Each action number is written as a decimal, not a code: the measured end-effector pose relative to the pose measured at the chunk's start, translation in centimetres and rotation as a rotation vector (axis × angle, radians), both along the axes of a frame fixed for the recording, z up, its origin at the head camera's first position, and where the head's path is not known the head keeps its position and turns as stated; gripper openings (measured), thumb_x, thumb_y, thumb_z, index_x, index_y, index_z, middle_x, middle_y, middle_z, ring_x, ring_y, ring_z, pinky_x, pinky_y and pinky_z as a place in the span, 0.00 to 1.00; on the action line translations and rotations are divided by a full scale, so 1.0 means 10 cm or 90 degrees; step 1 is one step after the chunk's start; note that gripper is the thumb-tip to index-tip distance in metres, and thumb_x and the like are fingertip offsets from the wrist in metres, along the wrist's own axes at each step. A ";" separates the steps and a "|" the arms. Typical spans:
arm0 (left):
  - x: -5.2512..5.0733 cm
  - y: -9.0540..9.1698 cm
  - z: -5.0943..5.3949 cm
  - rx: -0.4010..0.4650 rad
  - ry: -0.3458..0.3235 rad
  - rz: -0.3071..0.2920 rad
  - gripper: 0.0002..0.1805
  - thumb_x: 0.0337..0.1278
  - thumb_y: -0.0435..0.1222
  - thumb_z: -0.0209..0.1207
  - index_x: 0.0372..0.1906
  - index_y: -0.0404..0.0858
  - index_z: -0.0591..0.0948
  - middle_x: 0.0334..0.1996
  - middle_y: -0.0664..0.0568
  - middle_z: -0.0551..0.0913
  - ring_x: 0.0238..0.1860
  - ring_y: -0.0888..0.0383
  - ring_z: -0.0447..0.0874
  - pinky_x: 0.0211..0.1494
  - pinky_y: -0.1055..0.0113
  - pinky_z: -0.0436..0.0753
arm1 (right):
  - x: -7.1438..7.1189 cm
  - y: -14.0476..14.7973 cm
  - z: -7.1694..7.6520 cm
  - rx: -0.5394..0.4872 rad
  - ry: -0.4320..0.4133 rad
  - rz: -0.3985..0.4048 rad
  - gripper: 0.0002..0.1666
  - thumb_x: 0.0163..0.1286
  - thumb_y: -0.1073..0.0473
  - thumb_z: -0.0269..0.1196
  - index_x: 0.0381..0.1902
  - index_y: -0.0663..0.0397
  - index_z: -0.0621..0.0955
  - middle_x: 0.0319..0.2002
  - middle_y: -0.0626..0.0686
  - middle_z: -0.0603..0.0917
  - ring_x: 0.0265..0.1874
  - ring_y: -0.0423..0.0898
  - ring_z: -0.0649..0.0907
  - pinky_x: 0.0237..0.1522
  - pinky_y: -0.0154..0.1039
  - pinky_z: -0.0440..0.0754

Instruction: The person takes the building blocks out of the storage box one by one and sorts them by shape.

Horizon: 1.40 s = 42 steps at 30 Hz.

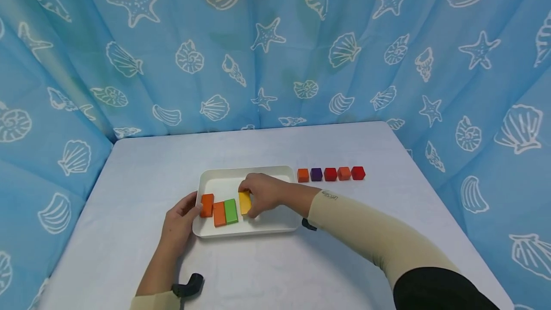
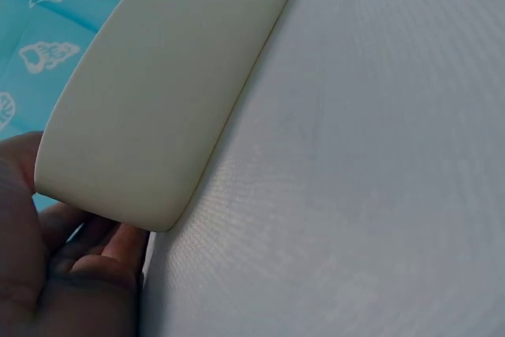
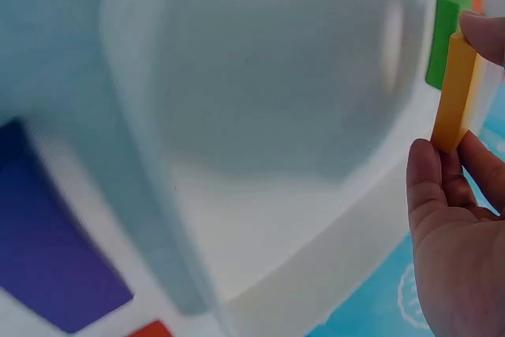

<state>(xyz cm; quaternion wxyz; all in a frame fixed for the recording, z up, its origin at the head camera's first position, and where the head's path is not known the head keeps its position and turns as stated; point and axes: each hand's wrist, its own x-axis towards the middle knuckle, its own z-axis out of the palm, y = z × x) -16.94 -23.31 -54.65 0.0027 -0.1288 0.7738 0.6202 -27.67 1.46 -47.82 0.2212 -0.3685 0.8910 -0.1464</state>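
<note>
A white tray point(image 1: 267, 227) lies on the table, with two orange blocks point(image 1: 207, 205) and a green block point(image 1: 231, 211) in its left part. My right hand point(image 1: 268, 194) pinches a yellow block point(image 1: 244, 203) by its ends, just right of the green one; the right wrist view shows the yellow block point(image 3: 455, 92) between thumb and fingers. At the tray's left end my left hand point(image 1: 180, 224) grips the rim, thumb on top; in the left wrist view its fingers point(image 2: 110, 262) lie around the tray's corner.
Right of the tray, a row of several small cubes, red, orange and one purple cube point(image 1: 316, 174), stands on the white table point(image 1: 172, 157). A blue curtain point(image 1: 275, 61) with shell prints hangs behind the table.
</note>
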 end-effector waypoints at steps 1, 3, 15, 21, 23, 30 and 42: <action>0.00 0.00 0.00 -0.006 0.005 0.000 0.30 0.78 0.34 0.55 0.81 0.36 0.68 0.80 0.43 0.67 0.81 0.47 0.61 0.80 0.52 0.65 | 0.00 0.03 0.03 -0.003 0.000 -0.007 0.40 0.56 0.48 0.83 0.66 0.51 0.83 0.46 0.43 0.78 0.46 0.41 0.77 0.48 0.29 0.81; 0.00 0.01 0.00 -0.025 0.012 -0.003 0.33 0.73 0.29 0.56 0.81 0.35 0.67 0.80 0.42 0.67 0.81 0.47 0.60 0.81 0.53 0.63 | 0.00 0.10 0.10 -0.009 -0.003 -0.020 0.40 0.56 0.48 0.83 0.66 0.51 0.84 0.47 0.43 0.79 0.47 0.41 0.78 0.50 0.30 0.82; -0.03 0.10 0.00 -0.030 0.004 -0.009 0.42 0.60 0.18 0.53 0.82 0.33 0.62 0.81 0.39 0.62 0.84 0.47 0.54 0.82 0.54 0.58 | 0.00 0.76 0.37 -0.062 0.007 -0.109 0.38 0.55 0.51 0.83 0.63 0.49 0.83 0.50 0.45 0.80 0.54 0.52 0.82 0.52 0.40 0.88; -0.02 0.13 0.01 -0.046 0.008 -0.008 0.43 0.60 0.18 0.53 0.82 0.34 0.61 0.81 0.39 0.62 0.83 0.46 0.56 0.81 0.53 0.59 | 0.03 1.20 0.38 -0.060 0.026 -0.171 0.40 0.52 0.51 0.85 0.63 0.48 0.83 0.50 0.45 0.80 0.51 0.49 0.82 0.48 0.38 0.89; -0.02 0.13 0.02 -0.049 0.010 -0.012 0.43 0.60 0.18 0.54 0.82 0.34 0.60 0.81 0.39 0.62 0.83 0.45 0.56 0.81 0.52 0.60 | 0.04 1.35 0.37 -0.061 0.033 -0.185 0.41 0.51 0.51 0.85 0.63 0.48 0.83 0.51 0.45 0.81 0.51 0.49 0.82 0.49 0.39 0.89; 0.00 0.13 0.04 -0.058 0.000 -0.012 0.43 0.61 0.19 0.54 0.83 0.34 0.59 0.81 0.38 0.61 0.83 0.44 0.56 0.81 0.51 0.60 | 0.11 1.80 0.27 -0.042 0.036 -0.232 0.42 0.50 0.52 0.85 0.63 0.50 0.83 0.52 0.48 0.82 0.54 0.53 0.82 0.49 0.45 0.90; 0.02 0.08 0.04 -0.064 0.004 -0.025 0.35 0.76 0.30 0.52 0.83 0.35 0.59 0.82 0.40 0.62 0.82 0.46 0.58 0.81 0.50 0.61 | 0.19 2.04 -0.15 -0.026 0.019 -0.230 0.44 0.45 0.49 0.89 0.61 0.49 0.85 0.48 0.44 0.83 0.49 0.45 0.81 0.52 0.44 0.89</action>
